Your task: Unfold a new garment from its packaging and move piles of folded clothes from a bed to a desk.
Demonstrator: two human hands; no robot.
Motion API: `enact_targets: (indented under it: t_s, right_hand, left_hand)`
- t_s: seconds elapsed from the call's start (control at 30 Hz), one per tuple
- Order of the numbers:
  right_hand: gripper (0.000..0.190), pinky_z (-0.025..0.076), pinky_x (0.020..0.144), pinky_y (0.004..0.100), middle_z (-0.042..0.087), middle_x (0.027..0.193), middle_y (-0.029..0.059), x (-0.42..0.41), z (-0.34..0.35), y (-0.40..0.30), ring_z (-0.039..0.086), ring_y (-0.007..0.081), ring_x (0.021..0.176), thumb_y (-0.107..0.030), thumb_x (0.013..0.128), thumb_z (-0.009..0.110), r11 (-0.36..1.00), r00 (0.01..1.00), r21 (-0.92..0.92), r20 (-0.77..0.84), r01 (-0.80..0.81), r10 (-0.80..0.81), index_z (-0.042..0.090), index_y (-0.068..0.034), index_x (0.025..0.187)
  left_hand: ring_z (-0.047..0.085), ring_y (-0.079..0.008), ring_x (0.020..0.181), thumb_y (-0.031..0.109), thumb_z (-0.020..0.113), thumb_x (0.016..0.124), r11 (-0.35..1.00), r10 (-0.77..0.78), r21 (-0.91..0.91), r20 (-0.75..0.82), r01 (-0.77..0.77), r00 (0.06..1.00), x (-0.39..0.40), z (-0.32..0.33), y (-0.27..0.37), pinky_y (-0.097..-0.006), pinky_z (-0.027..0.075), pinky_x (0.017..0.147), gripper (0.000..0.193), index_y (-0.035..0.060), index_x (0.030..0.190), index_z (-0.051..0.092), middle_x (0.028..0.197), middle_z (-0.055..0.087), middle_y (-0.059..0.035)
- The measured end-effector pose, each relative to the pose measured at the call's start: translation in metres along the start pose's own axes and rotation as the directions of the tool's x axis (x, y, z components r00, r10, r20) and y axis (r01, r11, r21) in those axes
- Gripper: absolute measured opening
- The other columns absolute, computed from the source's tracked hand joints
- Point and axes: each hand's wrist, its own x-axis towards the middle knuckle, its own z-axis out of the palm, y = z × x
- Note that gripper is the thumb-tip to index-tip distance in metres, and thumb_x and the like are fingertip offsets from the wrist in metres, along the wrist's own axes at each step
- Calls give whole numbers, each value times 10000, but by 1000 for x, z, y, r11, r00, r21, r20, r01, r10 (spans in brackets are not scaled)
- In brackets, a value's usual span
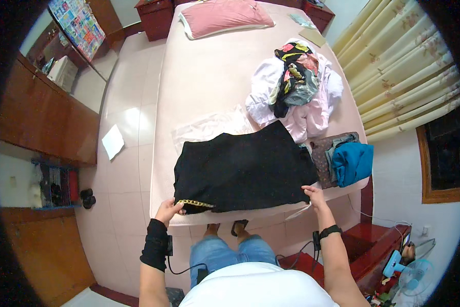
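Observation:
A black garment [237, 172] lies spread over the near end of the bed, with a gold-coloured chain [195, 203] along its near left edge. My left hand [170, 210] pinches the near left corner by the chain. At the near right corner, my right hand [313, 195] grips the cloth edge between thumb and fingers; a white tag [299, 212] hangs beside it. A clear plastic bag [214, 124] lies partly under the garment's far edge.
A heap of white, pink and patterned clothes [299, 84] lies beyond the garment. Folded clothes, a blue one [352, 163] on top, sit at the bed's right edge. A pink pillow [226, 17] lies at the far end. White paper [113, 142] is on the floor; a small fan [410, 274] stands lower right.

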Motion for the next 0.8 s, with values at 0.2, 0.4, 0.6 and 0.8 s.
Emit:
enact_targets:
  t_s: [0.2, 0.4, 0.6, 0.8]
  right_hand:
    - [242, 436, 754, 369, 600, 901, 157, -15, 39, -58, 554, 301, 866, -201, 714, 632, 682, 746, -698, -331, 218, -578, 620, -62, 911]
    - [406, 435, 760, 382, 605, 891, 130, -86, 172, -130, 561, 288, 849, -251, 619, 693, 282, 423, -409, 309, 868, -852, 593, -62, 964]
    - [367, 447, 678, 408, 593, 761, 171, -88, 217, -122, 568, 321, 753, -192, 627, 655, 484, 696, -600, 176, 637, -696, 537, -40, 939]
    - [216, 474, 585, 319, 605, 718, 130, -77, 172, -113, 601, 211, 681, -208, 751, 535, 946, 946, -257, 304, 196, -113, 593, 0, 761]
  left_hand:
    - [541, -125, 607, 189, 478, 884, 945, 66, -328, 137, -17, 988, -6, 25, 52, -245, 439, 615, 187, 2, 876, 485, 663, 550, -52]
    - [557, -130, 639, 145, 437, 897, 905, 158, -422, 220, -52, 963, -31, 77, 109, -247, 457, 620, 162, -3, 963, 434, 733, 577, -82]
    - [598, -165, 753, 92, 420, 886, 943, 183, -325, 345, -66, 920, -49, 104, 114, -261, 474, 699, 253, 4, 1116, 364, 893, 604, -149]
    - [566, -159, 938, 86, 425, 880, 969, 165, -241, 456, -56, 875, -55, 128, 90, -264, 429, 830, 302, 14, 1152, 313, 1023, 586, -164]
